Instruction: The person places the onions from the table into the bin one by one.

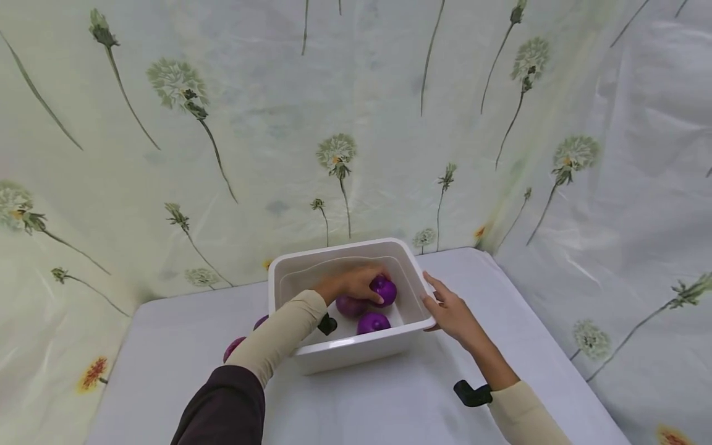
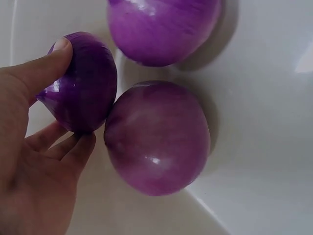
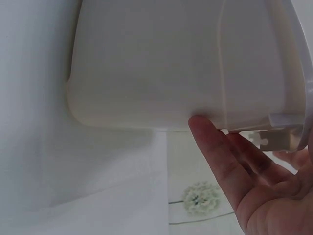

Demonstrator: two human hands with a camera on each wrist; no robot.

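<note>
In the head view, my left hand (image 1: 358,283) reaches down into a white plastic bin (image 1: 356,342). Its thumb and fingers grip a dark purple onion (image 2: 85,85), which lies against a paler red onion (image 2: 159,139) in the left wrist view. A third, bright purple onion (image 1: 373,322) sits in the bin near its front wall. At the bin's right end, my right hand (image 1: 452,312) holds the rim. Its fingertips (image 3: 199,122) touch the outer wall below the rim in the right wrist view, where the thumb is mostly hidden.
Two more onions, one of them a reddish one (image 1: 232,349), lie left of the bin, partly hidden by the left sleeve (image 1: 283,334). The bin stands on a white-covered table (image 1: 183,334). Dandelion-print sheeting (image 1: 267,123) hangs behind and at both sides.
</note>
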